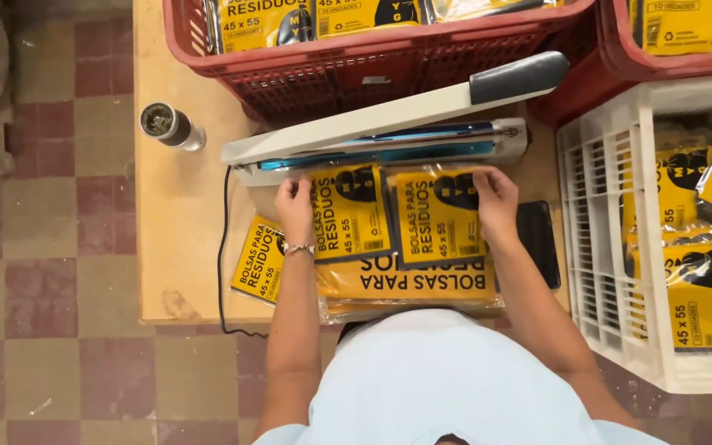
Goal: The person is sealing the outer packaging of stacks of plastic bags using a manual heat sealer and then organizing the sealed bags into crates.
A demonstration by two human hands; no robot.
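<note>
We see our left hand (294, 206) lying flat with its fingers pressed down on the upper left corner of a yellow-and-black packet (348, 213), fingertips reaching up to the base of the heat sealer (389, 144). A beaded bracelet (298, 247) circles the wrist just behind this hand. Our right hand (494, 202) rests on the upper right corner of a second packet (438, 216), fingers curled over its edge and holding it down; we cannot tell whether the thumb pinches underneath. The two packets lie side by side between the hands, their top edges just at the sealer's blue strip, while the sealer's arm (422, 103) stands raised at a slant beyond both hands.

Beneath the packets, nearer to us than the hands, lies a stack of larger yellow packets (414, 284), and one more packet (259, 259) sits just left of the left wrist. A dark flat device (541, 243) lies just right of the right wrist. Beyond the sealer stands a red basket (356, 70) of packets; well to the right of the right hand is a white crate (611, 231) with more. Far left of the left hand, a small jar (170, 125) stands on the tabletop (175, 247).
</note>
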